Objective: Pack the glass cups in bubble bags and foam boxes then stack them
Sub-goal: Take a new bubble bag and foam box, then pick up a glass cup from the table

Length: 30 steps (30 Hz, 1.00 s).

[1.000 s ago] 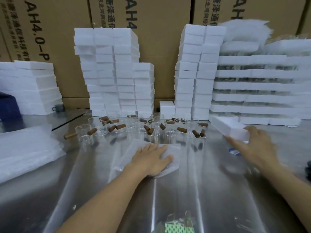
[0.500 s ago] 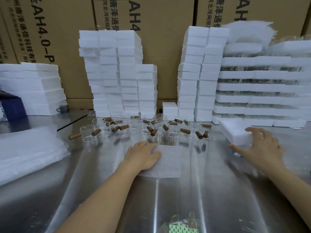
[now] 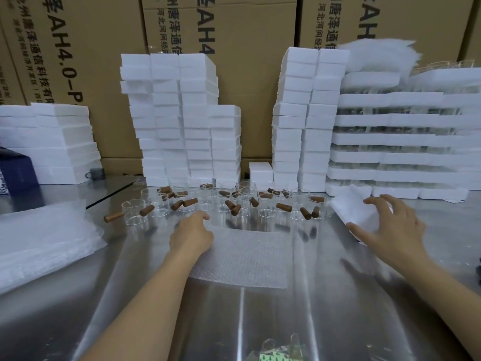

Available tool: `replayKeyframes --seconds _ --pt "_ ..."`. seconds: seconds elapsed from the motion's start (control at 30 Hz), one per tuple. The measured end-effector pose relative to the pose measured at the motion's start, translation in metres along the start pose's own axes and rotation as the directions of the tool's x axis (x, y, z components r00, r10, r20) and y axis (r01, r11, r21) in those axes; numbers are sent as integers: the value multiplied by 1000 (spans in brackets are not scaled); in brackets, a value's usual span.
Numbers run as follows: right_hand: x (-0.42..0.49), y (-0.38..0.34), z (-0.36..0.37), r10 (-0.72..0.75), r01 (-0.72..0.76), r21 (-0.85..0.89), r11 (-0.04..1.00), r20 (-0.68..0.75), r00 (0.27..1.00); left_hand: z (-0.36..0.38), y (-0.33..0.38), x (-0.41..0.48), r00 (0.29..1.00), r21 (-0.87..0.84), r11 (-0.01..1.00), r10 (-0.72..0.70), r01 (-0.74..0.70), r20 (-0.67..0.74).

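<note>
Head view. I am watching both bare hands working over the steel table [image 3: 260, 324].

Left hand [image 3: 191, 235]: sitting left of frame centre, lying on the upper left corner of a single bubble bag [image 3: 244, 259]. The bag is lying flat on the table and spreading right of and below the hand. The knuckles are facing the camera and one finger is pointing toward the cups. I cannot tell whether the hand is pinching the bag's edge or only pressing on it.

Right hand [image 3: 390, 230]: working at middle right, fingers spread and bent. It is gripping a foam box [image 3: 348, 208], the thumb lying along the near edge and the fingers arching over the right end. The box is sitting to the upper left of the palm, blurred, tilted, one corner pointing up-frame.

Glass cups [image 3: 134, 213] with brown handles are standing in a loose band across the centre, just above the bag and between the two hands.

Behind them, foam box stacks [image 3: 179, 121] are rising against cardboard cartons [image 3: 234, 48]. A pile of bubble bags [image 3: 44, 238] is lying at lower left.
</note>
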State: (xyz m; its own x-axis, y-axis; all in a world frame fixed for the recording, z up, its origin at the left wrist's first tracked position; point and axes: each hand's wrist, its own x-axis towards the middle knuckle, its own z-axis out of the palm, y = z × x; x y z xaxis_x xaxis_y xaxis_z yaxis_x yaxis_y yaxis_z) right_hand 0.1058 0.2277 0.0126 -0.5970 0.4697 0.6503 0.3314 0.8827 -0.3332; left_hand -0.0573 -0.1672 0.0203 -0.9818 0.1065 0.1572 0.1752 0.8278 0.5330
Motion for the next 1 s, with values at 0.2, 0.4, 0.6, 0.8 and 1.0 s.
replayKeyframes --seconds 0.2,0.4,0.6,0.8,1.0 --pt "-1 -5 1 -52 51 -39 998 -27 998 1 -5 4 997 -62 998 -30 25 -74" --pt "-13 -29 5 -385 372 -133 919 -88 919 -1 -6 4 998 -14 999 -32 31 -61" --pt "-28 -59 9 -545 552 -92 829 84 834 -2 -12 6 993 -34 999 -36 32 -113" --pt "-21 -72 19 -364 394 -47 918 291 885 -2 -18 6 987 -40 998 -52 46 -150" --pt "10 -73 40 -23 -37 113 993 487 873 -1 -14 4 982 -50 998 -42 33 -184"
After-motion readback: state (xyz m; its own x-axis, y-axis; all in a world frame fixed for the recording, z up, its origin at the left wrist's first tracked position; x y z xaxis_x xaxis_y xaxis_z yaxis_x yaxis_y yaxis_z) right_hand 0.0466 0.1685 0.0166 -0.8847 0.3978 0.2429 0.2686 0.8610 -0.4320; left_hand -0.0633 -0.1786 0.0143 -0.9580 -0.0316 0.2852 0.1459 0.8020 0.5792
